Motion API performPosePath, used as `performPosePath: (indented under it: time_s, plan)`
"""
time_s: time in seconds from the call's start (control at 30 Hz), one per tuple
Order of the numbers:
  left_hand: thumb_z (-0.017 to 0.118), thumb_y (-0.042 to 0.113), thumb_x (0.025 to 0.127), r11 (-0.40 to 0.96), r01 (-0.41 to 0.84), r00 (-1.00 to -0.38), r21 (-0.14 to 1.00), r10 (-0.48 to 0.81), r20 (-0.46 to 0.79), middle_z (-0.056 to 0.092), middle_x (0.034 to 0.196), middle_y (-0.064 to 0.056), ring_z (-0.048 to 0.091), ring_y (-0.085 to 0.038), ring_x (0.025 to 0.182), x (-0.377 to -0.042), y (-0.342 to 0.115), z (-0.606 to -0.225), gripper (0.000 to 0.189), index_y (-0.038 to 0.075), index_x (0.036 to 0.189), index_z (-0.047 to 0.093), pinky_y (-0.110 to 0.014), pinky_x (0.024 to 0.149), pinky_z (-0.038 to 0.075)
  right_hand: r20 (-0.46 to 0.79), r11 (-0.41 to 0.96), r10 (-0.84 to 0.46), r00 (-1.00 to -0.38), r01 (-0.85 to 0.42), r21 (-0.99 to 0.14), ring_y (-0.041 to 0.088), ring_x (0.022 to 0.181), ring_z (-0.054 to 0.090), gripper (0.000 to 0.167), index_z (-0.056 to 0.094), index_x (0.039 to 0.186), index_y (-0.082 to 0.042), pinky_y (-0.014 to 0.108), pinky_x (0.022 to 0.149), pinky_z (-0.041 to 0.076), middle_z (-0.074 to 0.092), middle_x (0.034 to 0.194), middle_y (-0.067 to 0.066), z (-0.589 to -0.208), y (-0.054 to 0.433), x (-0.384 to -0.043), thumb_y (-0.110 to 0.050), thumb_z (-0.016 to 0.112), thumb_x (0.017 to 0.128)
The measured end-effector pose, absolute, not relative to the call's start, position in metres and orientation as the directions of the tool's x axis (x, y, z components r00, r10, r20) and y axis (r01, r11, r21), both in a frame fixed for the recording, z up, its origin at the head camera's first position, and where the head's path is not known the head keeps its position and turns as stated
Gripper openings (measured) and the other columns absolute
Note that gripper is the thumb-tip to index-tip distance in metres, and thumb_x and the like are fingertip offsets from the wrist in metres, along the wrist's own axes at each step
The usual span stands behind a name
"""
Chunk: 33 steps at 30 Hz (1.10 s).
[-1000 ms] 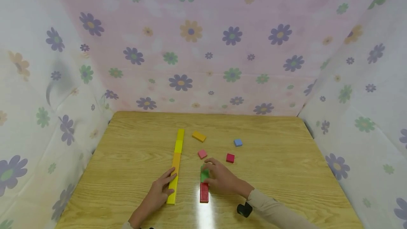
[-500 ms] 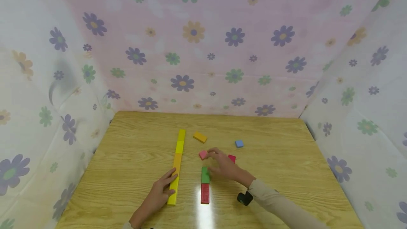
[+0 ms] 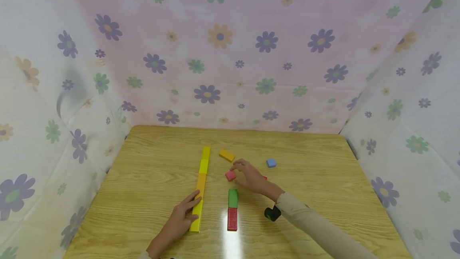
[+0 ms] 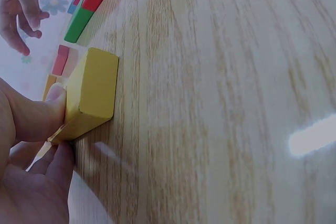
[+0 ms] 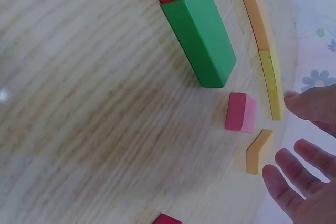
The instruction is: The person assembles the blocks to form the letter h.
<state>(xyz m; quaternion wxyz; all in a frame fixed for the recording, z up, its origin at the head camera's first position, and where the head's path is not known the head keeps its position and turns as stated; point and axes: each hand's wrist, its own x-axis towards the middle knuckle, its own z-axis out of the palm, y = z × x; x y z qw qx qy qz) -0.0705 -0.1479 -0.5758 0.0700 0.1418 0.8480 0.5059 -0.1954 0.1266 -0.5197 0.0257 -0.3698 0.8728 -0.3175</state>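
On the wooden table, yellow and orange blocks form a straight row end to end. My left hand (image 3: 179, 219) pinches the near yellow block (image 4: 100, 82) of this row, thumb on one side and fingers on the other. To its right a green block (image 3: 232, 198) and a red block (image 3: 232, 219) lie end to end in a shorter line. With fingers spread and nothing in its grasp, my right hand (image 3: 251, 177) hovers by a small pink block (image 5: 239, 112). Its fingertips appear apart from that block in the right wrist view.
Beyond the pink block lies a loose orange block (image 3: 227, 155). A small blue block (image 3: 271, 163) is farther right. A dark pink block (image 5: 167, 219) is mostly hidden behind my right hand in the head view. Flowered cloth (image 3: 223, 71) hangs around the table.
My right hand has left the green block and moved away from me to the pink block. The left hand stays on the yellow row, and the blocks look unmoved.
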Motion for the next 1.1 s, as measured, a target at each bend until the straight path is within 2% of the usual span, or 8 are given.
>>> performPosePath:
  time_s: [0.2, 0.37, 0.57, 0.83, 1.1]
  plan:
    - [0.064, -0.015, 0.08, 0.454, 0.173, -0.952, 0.874, 0.304, 0.03, 0.031, 0.15, -0.015, 0.032, -0.038, 0.133, -0.07, -0.148, -0.576, 0.057, -0.007, 0.134, 0.047, -0.042, 0.1, 0.038, 0.182, 0.538, -0.654, -0.734, -0.621, -0.57, 0.034, 0.104, 0.055, 0.025, 0.062, 0.109, 0.003, 0.043, 0.085, 0.052, 0.051, 0.121, 0.019, -0.518, 0.124, -0.21, 0.001, 0.067, 0.085]
    - [0.065, -0.015, 0.079, 0.462, 0.184, -0.952, 0.867, 0.302, 0.041, 0.031, 0.15, -0.015, 0.032, -0.038, 0.133, -0.07, -0.148, -0.577, 0.058, -0.007, 0.134, 0.048, -0.043, 0.1, 0.038, 0.144, 0.551, -0.636, -0.758, -0.577, -0.602, 0.036, 0.106, 0.054, 0.029, 0.061, 0.115, 0.004, 0.045, 0.087, 0.051, 0.05, 0.122, 0.017, -0.518, 0.122, -0.223, 0.0, 0.065, 0.086]
    - [0.064, -0.013, 0.081, 0.451, 0.183, -0.951, 0.874, 0.308, 0.04, 0.031, 0.15, -0.015, 0.031, -0.039, 0.134, -0.07, -0.148, -0.575, 0.056, -0.008, 0.134, 0.047, -0.042, 0.1, 0.038, 0.14, 0.579, -0.605, -0.784, -0.554, -0.598, 0.035, 0.103, 0.055, 0.031, 0.061, 0.115, 0.004, 0.044, 0.085, 0.05, 0.051, 0.117, 0.015, -0.525, 0.115, -0.238, 0.001, 0.064, 0.084]
    - [0.064, -0.012, 0.081, 0.461, 0.176, -0.95, 0.87, 0.311, 0.027, 0.031, 0.151, -0.015, 0.031, -0.038, 0.134, -0.071, -0.147, -0.574, 0.056, -0.007, 0.135, 0.047, -0.043, 0.102, 0.036, 0.092, 0.678, -0.527, -0.845, -0.484, -0.553, 0.027, 0.095, 0.056, 0.034, 0.059, 0.116, 0.002, 0.039, 0.082, 0.051, 0.053, 0.115, 0.016, -0.535, 0.107, -0.256, -0.006, 0.069, 0.084]
    - [0.065, -0.012, 0.081, 0.47, 0.166, -0.953, 0.867, 0.302, 0.019, 0.031, 0.15, -0.013, 0.03, -0.037, 0.135, -0.071, -0.148, -0.575, 0.056, -0.006, 0.134, 0.048, -0.044, 0.103, 0.034, 0.02, 0.722, -0.503, -0.864, -0.433, -0.54, 0.022, 0.09, 0.055, 0.037, 0.056, 0.12, -0.004, 0.038, 0.079, 0.05, 0.053, 0.115, 0.015, -0.545, 0.101, -0.267, -0.015, 0.068, 0.087]
